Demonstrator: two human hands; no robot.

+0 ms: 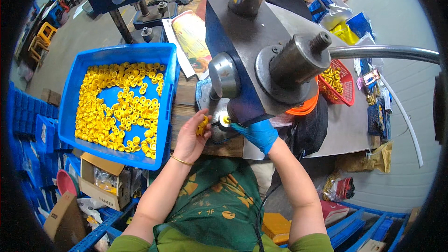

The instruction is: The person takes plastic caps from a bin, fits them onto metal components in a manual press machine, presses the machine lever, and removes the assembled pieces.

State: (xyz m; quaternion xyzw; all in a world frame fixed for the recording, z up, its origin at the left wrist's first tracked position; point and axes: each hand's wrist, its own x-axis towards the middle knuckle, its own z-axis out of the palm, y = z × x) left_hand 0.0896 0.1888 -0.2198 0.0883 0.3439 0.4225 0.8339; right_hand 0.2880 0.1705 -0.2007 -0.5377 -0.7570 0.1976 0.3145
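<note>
My left hand (190, 135), bare with a bangle at the wrist, is closed around a few small yellow caps (203, 125). It is just left of the base plate (217, 133) of a bench press (242, 60). A yellow cap (227, 119) sits on a pale round seat under the press head. My right hand (259, 135), in a blue glove, reaches to this seat from the right. Its fingers look drawn together with the tips beside the cap; the press head partly hides them, so whether they grip it is unclear.
A blue tray (171, 112) of many yellow caps stands on the wooden bench at left. A red basket (347, 84) with yellow pieces lies at right, near an orange coil (305, 106). A metal lever (382, 52) sticks out rightward. A second press (116, 0) stands at the back left.
</note>
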